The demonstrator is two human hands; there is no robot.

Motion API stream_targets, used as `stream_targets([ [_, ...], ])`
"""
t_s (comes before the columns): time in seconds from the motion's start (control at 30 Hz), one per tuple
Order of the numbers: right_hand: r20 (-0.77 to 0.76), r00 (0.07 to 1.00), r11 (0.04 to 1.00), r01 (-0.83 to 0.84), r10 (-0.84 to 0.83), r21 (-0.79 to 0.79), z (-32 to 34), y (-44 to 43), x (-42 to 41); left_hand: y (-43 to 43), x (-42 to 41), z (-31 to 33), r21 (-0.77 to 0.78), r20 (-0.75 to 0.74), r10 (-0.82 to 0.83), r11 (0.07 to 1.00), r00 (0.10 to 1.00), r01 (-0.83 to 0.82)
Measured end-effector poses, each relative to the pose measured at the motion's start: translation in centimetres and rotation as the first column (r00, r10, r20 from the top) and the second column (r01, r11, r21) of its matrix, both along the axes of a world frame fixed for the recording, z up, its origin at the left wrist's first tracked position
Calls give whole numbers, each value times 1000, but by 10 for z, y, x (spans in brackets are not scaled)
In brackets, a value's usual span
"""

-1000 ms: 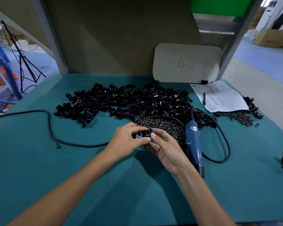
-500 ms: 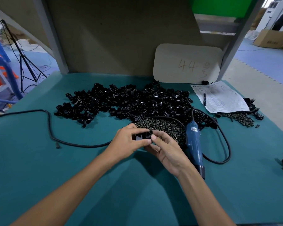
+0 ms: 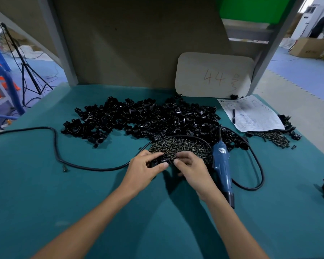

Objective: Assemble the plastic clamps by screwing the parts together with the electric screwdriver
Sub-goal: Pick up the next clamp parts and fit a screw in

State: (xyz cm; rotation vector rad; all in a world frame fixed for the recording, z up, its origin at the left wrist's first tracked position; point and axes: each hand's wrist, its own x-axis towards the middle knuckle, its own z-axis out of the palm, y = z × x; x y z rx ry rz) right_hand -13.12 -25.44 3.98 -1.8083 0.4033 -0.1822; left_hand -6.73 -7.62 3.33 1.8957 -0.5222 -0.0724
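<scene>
Now left hand (image 3: 144, 171) fingers clamped on black clamp (image 3: 157, 162); right hand (image 3: 192, 170) fingers curled at screw pile (image 3: 181, 146), hold unclear.

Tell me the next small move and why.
Probably pinch one screw from the screw pile with the right hand and seat it in the clamp part that the left hand grips. The right hand is at the pile's near edge, and the electric screwdriver lies unheld beside it.
</scene>
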Motion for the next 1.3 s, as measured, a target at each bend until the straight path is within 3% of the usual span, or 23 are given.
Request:
stream_targets([
  [0.07,-33,999,905,7,-24,-425,-4,-9,2,0,-1,-6,2,9,34,999,999,-34],
  [0.17,-73,997,754,-56,10,-654,-7,-12,5,0,-2,-11,-1,26,50,999,998,-50],
  [0.73,-85,991,585,-128,101,-801,-5,10,16,2,2,-18,-27,1,68,997,998,-68],
  [0.97,-37,989,568,-111,140,-815,-7,15,22,2,3,-19,-26,1,68,997,998,-68],
  [1.07,43,995,712,-31,85,-702,-5,12,19,2,3,-19,-24,-1,67,997,998,-67],
  [1.13,76,997,873,24,15,-488,-2,10,15,2,3,-19,-24,0,65,998,998,-65],
  [1.2,88,995,975,60,-42,-213,1,8,12,2,3,-19,-24,2,59,998,998,-59],
  [1.3,57,994,980,84,-95,179,3,10,10,2,2,-19,-25,5,58,998,998,-58],
])
